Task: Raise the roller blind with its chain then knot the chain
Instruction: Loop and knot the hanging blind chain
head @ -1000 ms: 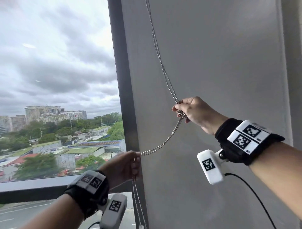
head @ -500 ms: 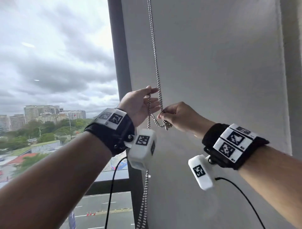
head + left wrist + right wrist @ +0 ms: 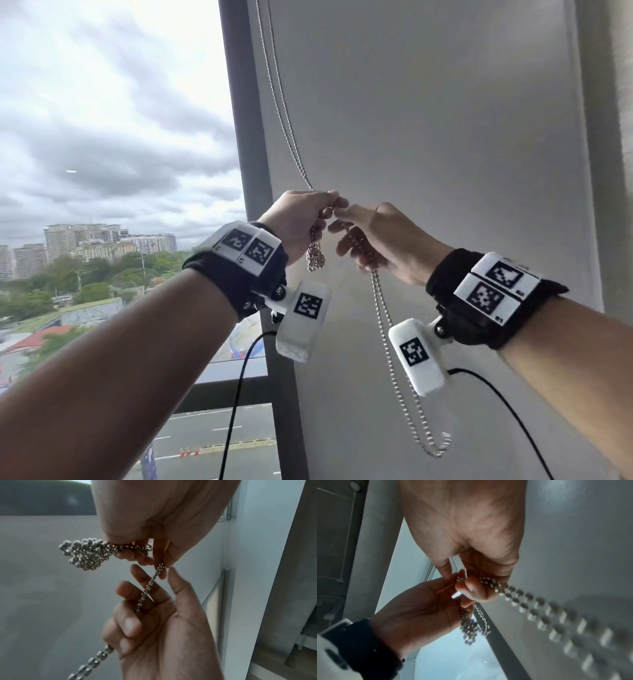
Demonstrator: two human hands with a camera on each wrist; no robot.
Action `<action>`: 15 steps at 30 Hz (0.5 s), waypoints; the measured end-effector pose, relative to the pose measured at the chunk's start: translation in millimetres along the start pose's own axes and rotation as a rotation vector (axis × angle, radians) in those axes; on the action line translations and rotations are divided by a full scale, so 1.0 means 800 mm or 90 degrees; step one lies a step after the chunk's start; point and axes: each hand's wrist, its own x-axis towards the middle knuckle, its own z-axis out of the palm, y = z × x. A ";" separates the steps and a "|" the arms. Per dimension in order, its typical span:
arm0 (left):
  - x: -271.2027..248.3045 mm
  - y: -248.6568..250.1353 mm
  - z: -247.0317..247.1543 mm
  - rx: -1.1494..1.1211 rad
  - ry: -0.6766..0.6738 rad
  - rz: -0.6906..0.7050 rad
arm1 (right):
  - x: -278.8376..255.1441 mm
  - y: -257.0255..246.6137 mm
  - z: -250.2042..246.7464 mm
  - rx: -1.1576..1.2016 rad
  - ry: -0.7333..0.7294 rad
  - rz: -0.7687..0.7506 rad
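Note:
A metal bead chain (image 3: pixel 289 113) runs down along the dark window frame to where both hands meet at chest height. My left hand (image 3: pixel 329 205) pinches it at the top, and a bunched clump of chain (image 3: pixel 315 257) dangles just under that hand. My right hand (image 3: pixel 342 216) pinches the chain right beside it, fingertips almost touching the left's. In the left wrist view the clump (image 3: pixel 85 553) sticks out of the left hand's fingers, and the chain (image 3: pixel 147 588) crosses the right hand's curled fingers. From the right hand the doubled chain loop (image 3: pixel 404 394) hangs free.
A dark vertical window frame (image 3: pixel 250 171) stands just left of the hands, with bare glass (image 3: pixel 102 137) onto sky and city. A plain grey panel (image 3: pixel 428 120) fills the right behind the hands. Black cables (image 3: pixel 239 394) hang from both wrist cameras.
My left hand has come up from low by the frame to meet the right hand. Both now pinch the chain at one spot, and a bunched clump hangs under the left hand.

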 end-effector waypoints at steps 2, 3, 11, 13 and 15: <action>-0.003 0.000 -0.005 0.000 -0.011 -0.012 | 0.006 0.003 -0.006 -0.078 0.027 -0.026; -0.006 0.001 -0.007 -0.008 -0.025 -0.022 | 0.010 0.004 -0.009 -0.136 0.045 -0.041; -0.022 0.001 -0.021 0.000 -0.123 -0.026 | 0.036 -0.002 0.000 -0.281 0.116 -0.060; -0.025 -0.001 -0.021 0.024 -0.121 -0.008 | 0.037 -0.009 0.006 -0.202 0.091 -0.042; -0.026 -0.001 -0.022 0.032 -0.112 -0.001 | 0.037 -0.016 0.011 -0.136 0.076 -0.031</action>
